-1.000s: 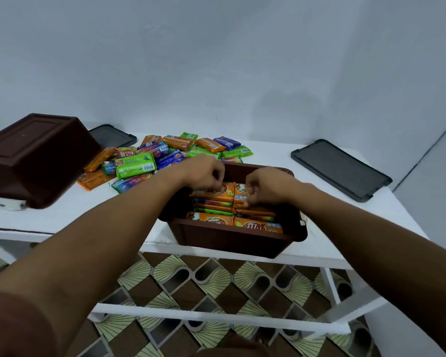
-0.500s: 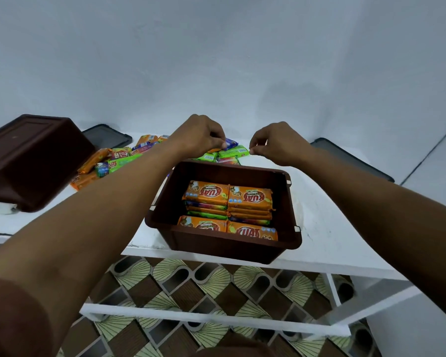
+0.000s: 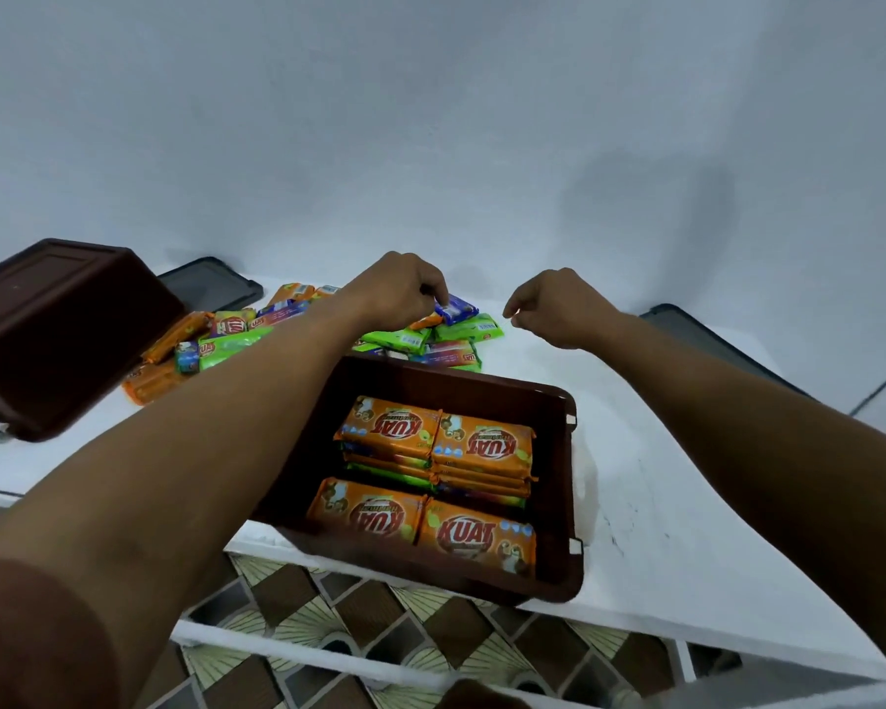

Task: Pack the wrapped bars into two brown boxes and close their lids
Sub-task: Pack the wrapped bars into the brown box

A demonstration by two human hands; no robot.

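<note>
Orange bars [image 3: 482, 445] in brown box [image 3: 563, 478] lie lengthwise left-right.

Loose bars [image 3: 469, 330] lie behind the filled box [image 3: 558, 483], a second box [image 3: 57, 330] left

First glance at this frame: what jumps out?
Orange KUAT bars stacked in the open brown box, centre frame. Behind it, the left hand pinches a blue bar from the loose pile; a second brown box lies upturned far left.

Premises appear to be a plain domestic room: bare white wall [image 3: 430, 120], simple white tabletop [image 3: 661, 529], brown-and-green patterned floor tiles [image 3: 359, 611] beneath.
</note>
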